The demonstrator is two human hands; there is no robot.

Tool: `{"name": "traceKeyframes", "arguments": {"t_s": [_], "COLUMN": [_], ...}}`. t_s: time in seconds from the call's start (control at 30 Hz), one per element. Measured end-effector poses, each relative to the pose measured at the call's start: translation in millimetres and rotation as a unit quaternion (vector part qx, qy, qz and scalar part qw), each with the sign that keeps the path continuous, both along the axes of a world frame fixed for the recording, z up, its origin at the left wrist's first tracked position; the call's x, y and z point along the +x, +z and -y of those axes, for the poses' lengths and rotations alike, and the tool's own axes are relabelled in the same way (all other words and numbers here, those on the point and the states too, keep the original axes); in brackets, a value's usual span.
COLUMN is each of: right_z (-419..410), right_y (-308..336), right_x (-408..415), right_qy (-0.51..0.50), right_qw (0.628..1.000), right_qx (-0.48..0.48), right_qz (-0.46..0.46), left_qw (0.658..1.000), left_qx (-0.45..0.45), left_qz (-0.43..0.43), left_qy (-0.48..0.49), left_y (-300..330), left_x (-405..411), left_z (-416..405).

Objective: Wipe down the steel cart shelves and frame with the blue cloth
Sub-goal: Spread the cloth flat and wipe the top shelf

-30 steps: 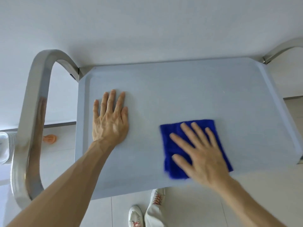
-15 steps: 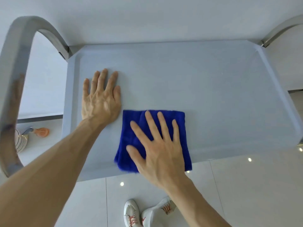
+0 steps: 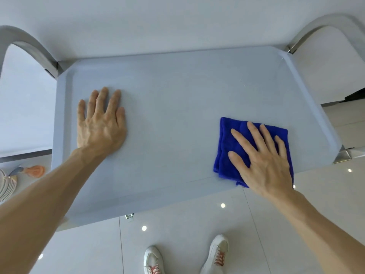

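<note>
The steel cart's top shelf (image 3: 177, 107) fills the middle of the head view, with curved steel frame handles at the left (image 3: 29, 44) and right (image 3: 320, 24) ends. A folded blue cloth (image 3: 229, 147) lies near the shelf's front right corner. My right hand (image 3: 262, 163) rests flat on the cloth with fingers spread, pressing it onto the steel. My left hand (image 3: 100, 123) lies flat and empty on the shelf's left part, palm down.
White glossy floor tiles (image 3: 177, 244) lie below the shelf's near edge, with my white shoes (image 3: 217, 254) on them. At the far left stand stacked plates (image 3: 7, 186) and an orange object (image 3: 36, 171). A white wall lies behind the cart.
My right hand slid the blue cloth left until it reached my left hand, then right to the shelf's front right corner. My left hand stayed pressed in place.
</note>
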State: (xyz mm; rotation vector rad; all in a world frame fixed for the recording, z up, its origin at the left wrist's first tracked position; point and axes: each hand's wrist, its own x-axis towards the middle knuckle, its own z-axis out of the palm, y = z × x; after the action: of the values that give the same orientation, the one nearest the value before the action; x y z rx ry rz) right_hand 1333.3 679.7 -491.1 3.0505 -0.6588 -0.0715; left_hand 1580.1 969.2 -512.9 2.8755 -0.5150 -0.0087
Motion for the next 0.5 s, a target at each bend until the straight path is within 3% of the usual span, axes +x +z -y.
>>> {"name": "traceKeyframes", "arguments": {"t_s": [0.17,0.3,0.5], "right_z": [0,3,3], "right_y": [-3,-7,-9], "right_x": [0,-3,-1], "right_qy": [-0.002,0.006,0.011], "right_qw": [1.000,1.000,0.999], "right_qx": [0.000,-0.003,0.005], "right_qz": [0.008,0.024,0.050], "left_qw": [0.996,0.985,0.995], "left_qx": [-0.041,-0.106,-0.034], "left_qz": [0.039,-0.016,-0.017], "left_qy": [-0.064,-0.138,-0.097], "left_y": [30,42,12], "left_x": [-24,-85,-104], "left_z": [35,102,139]}}
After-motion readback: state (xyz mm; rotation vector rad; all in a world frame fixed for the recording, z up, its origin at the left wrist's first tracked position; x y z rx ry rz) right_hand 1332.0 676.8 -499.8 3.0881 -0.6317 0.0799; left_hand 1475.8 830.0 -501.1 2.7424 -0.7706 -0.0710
